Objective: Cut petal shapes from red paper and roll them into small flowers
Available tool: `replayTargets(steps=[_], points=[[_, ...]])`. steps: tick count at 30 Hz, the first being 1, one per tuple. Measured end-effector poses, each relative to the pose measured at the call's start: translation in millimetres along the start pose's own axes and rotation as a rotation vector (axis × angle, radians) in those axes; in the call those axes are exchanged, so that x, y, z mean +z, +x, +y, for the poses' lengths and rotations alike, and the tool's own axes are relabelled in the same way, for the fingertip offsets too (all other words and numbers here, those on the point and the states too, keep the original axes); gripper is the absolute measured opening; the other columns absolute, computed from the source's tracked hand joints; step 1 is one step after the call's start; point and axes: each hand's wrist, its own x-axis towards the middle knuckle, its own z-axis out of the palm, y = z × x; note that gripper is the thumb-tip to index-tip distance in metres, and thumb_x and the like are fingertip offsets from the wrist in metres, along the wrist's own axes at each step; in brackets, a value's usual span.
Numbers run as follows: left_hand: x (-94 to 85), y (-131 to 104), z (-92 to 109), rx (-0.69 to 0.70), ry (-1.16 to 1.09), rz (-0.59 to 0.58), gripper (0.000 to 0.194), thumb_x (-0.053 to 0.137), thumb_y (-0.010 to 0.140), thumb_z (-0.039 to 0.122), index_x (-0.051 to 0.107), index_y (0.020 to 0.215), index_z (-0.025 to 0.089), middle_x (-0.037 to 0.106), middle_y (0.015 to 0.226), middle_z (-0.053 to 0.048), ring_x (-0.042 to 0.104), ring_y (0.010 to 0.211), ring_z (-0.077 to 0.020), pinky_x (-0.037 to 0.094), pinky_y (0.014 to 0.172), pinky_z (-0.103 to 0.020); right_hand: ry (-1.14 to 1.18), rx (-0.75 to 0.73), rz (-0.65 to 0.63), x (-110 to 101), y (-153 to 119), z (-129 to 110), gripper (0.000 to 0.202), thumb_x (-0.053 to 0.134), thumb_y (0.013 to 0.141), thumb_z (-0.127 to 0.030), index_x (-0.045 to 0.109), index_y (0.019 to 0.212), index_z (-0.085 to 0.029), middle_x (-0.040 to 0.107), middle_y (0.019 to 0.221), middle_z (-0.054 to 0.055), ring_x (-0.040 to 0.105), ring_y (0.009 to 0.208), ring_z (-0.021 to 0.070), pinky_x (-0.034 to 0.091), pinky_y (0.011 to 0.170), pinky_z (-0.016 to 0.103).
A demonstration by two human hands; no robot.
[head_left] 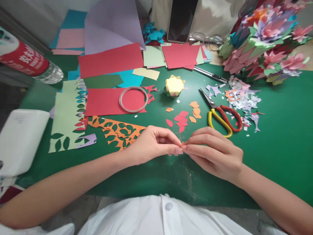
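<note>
Both my hands meet above the front middle of the table, fingertips closed on one small orange paper petal (pixel 182 145). My left hand (pixel 156 143) pinches it from the left between thumb and index finger. From the right, my right hand (pixel 215 151) grips its other side, and most of the petal is hidden by fingertips. Just beyond lie loose red paper petals (pixel 181 120) and orange paper petals (pixel 195 110). Farther back stands a small yellow paper flower (pixel 174 85). Scissors (pixel 218 114) with one yellow and one red handle rest open beyond my right hand.
On the left lie cut orange paper (pixel 119 132), light green paper (pixel 66 114), red paper (pixel 102 101) and a tape roll (pixel 133 99). A bottle (pixel 31 58) stands far left. Paper scraps (pixel 244 96), a utility knife (pixel 210 74), a phone (pixel 182 19) and paper flowers (pixel 269 42) are right and back.
</note>
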Motion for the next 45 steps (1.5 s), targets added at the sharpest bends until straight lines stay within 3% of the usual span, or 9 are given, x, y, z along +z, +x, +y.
replayTargets(steps=[11,22,40,45], points=[[0.0,-2,4,-0.053,-0.042,-0.067,0.005,0.076,0.075,0.016,0.072,0.071,0.017,0.067,0.067,0.003,0.062,0.062,-0.0066,0.050,0.059,-0.017,0.120,0.034,-0.028,-4,3,1,0.015,0.061,0.086,-0.005,0.069,0.092,-0.016,0.067,0.079,0.008,0.059,0.076,0.0180,0.054,0.062,0.033],[-0.3,0,1,-0.011,-0.090,-0.088,0.006,0.078,0.073,0.015,0.072,0.072,0.015,0.068,0.068,0.003,0.063,0.062,-0.0065,0.052,0.061,-0.017,0.234,0.055,0.066,0,2,-2,0.018,0.070,0.078,0.001,0.068,0.091,-0.012,0.072,0.075,0.009,0.068,0.071,0.0182,0.058,0.063,0.033],[-5.6,3,4,-0.102,-0.067,-0.236,0.007,0.077,0.072,0.009,0.072,0.073,0.014,0.067,0.066,0.003,0.064,0.060,-0.0058,0.051,0.058,-0.015,0.305,-0.060,-0.068,-9,3,5,0.011,0.061,0.087,-0.002,0.070,0.090,-0.007,0.073,0.081,0.014,0.062,0.078,0.0205,0.057,0.063,0.036],[-6.7,3,2,-0.107,-0.053,-0.298,0.004,0.075,0.074,0.010,0.072,0.074,0.013,0.067,0.068,0.001,0.064,0.062,-0.0065,0.052,0.060,-0.016,0.272,-0.106,-0.097,-10,2,4,0.011,0.067,0.081,0.000,0.070,0.090,-0.006,0.074,0.084,0.014,0.062,0.080,0.0210,0.057,0.064,0.036]])
